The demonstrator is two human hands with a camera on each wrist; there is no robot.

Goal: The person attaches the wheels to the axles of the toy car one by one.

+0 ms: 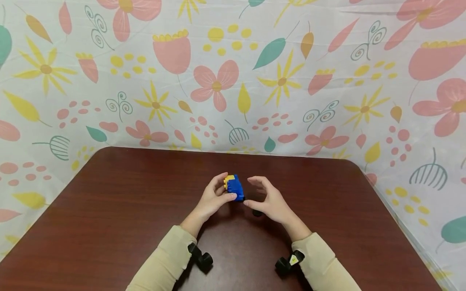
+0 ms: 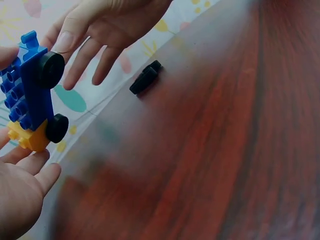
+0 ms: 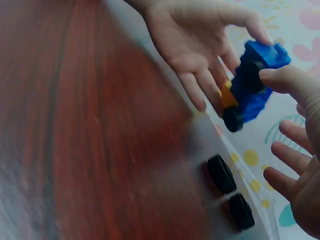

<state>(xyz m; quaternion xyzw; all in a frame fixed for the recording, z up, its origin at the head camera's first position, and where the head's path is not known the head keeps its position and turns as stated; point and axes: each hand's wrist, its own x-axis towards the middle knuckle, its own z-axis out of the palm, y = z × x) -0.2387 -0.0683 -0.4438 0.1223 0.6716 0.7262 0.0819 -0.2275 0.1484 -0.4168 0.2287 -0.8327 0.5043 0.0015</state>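
In the head view my left hand (image 1: 212, 198) holds a small toy car (image 1: 234, 188) made of blue and yellow building blocks, thumb on one side and fingers on the other. Studs cover one face of the car, and black wheels (image 2: 51, 70) sit along its side in the left wrist view. My right hand (image 1: 270, 201) is spread beside the car, its fingers apart and curving loosely. Its thumb (image 3: 282, 79) reaches right to a wheel in the right wrist view. Two loose black wheels (image 3: 221, 174) lie on the table below; the right hand partly hides them in the head view.
The brown wooden table (image 1: 120, 210) has rounded far corners. Behind it hangs a white cloth (image 1: 233, 129) with flowers and leaves. Both forearms wear beige sleeves (image 1: 160, 258), and a black wrist device (image 1: 200, 258) is strapped to each.
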